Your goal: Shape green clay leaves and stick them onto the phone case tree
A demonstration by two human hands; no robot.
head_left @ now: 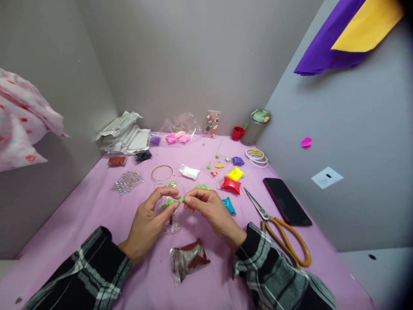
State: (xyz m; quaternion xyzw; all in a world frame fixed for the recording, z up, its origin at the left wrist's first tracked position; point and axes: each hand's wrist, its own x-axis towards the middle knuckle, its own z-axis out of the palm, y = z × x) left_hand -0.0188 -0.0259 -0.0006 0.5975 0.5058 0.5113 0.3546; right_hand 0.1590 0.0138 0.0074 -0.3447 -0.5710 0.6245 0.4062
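Between the fingertips of both hands is a small bright green strip of clay (181, 200). My left hand (154, 215) pinches its left end, and my right hand (209, 206) pinches the right end. Below and behind my left fingers lies a clear plastic piece (174, 227) with green and brown clay shapes on it, partly covered by the hand. Just behind my right hand shows a bit of a green clay packet (202, 187). A teal clay packet (229, 206) lies right of that hand. Nearer me rests a brown clay packet (190, 259) in clear wrap.
Large scissors (277, 232) and a phone (287, 201) lie at the right. Red (230, 185), yellow (235, 174) and white clay packets (189, 172) sit beyond my hands. A bangle (161, 173), a rhinestone sheet (128, 182), tape rolls (257, 157) and a bottle (256, 127) are farther off.
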